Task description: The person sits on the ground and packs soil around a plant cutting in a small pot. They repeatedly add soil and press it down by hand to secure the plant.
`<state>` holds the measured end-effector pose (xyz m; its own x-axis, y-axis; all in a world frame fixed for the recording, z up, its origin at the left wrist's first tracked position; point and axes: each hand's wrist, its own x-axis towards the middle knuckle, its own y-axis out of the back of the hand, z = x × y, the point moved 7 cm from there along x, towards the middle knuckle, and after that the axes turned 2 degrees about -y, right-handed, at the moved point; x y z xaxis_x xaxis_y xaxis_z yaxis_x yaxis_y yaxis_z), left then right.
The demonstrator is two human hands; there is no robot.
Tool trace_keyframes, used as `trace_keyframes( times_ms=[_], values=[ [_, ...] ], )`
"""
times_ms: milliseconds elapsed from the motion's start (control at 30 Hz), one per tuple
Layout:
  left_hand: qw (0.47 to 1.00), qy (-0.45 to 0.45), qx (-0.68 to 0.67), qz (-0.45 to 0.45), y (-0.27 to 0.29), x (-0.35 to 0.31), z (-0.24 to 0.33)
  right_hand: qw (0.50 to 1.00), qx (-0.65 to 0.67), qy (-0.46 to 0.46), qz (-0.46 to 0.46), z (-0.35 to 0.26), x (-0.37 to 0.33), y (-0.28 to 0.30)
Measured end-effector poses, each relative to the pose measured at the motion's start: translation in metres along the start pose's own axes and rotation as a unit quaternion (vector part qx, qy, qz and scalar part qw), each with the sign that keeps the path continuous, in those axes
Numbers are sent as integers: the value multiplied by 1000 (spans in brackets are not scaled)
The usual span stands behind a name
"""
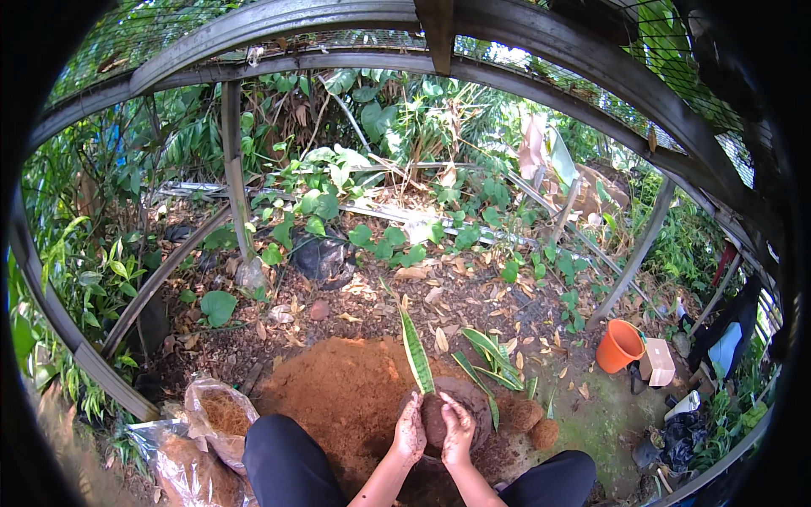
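Between my two muddy palms is a dark brown ball of soil [434,421]. My left hand [409,431] presses on its left side and my right hand [458,429] on its right, fingers pointing away from me. A yellow-edged snake plant leaf [416,351] rises from the ball, tilted slightly left. Whether its base is set inside the soil is hidden. Just behind my hands lies a round patch of wet dark mud [475,399]. Cut snake plant leaves [494,362] rest on the ground beyond it. Two brown fibrous balls [545,434] sit to the right.
A heap of reddish-brown soil [325,380] spreads left of my hands. Clear plastic bags of brown fibre [221,416] stand by my left knee. Farther right are an orange bucket [621,346] and a cardboard box [657,363]. A metal frame [232,169] arches around the space.
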<state>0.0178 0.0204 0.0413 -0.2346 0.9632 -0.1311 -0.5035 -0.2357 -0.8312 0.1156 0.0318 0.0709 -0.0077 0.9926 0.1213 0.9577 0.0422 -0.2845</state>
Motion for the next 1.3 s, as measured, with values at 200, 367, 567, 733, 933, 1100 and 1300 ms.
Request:
trace_keyframes(
  times_ms=[200, 367, 567, 733, 933, 1100, 1300],
  values=[
    [999, 1, -9, 32, 1, -6, -3, 987, 128, -59, -78, -4, -6, -10],
    [999, -27, -18, -34, -3, -4, 6, 983, -115, 118, -85, -34, 0, -20],
    [938, -163, 305, -36, -5, -6, 2, 953, 168, -231, -101, 0, 9, -12],
    [963, -199, 182, 2, -1, -10, 5, 949, 203, -220, -100, -1, 11, -8],
    [992, 64, -103, 25, -3, -19, -23, 991, 76, -45, -101, -25, 27, -4],
    [995, 52, -78, 18, 0, -14, -31, 995, -11, -63, -72, -18, 29, 5],
    [988, 97, -114, 33, 14, -13, -42, 988, 0, -63, -139, -6, 19, -3]
  ],
)
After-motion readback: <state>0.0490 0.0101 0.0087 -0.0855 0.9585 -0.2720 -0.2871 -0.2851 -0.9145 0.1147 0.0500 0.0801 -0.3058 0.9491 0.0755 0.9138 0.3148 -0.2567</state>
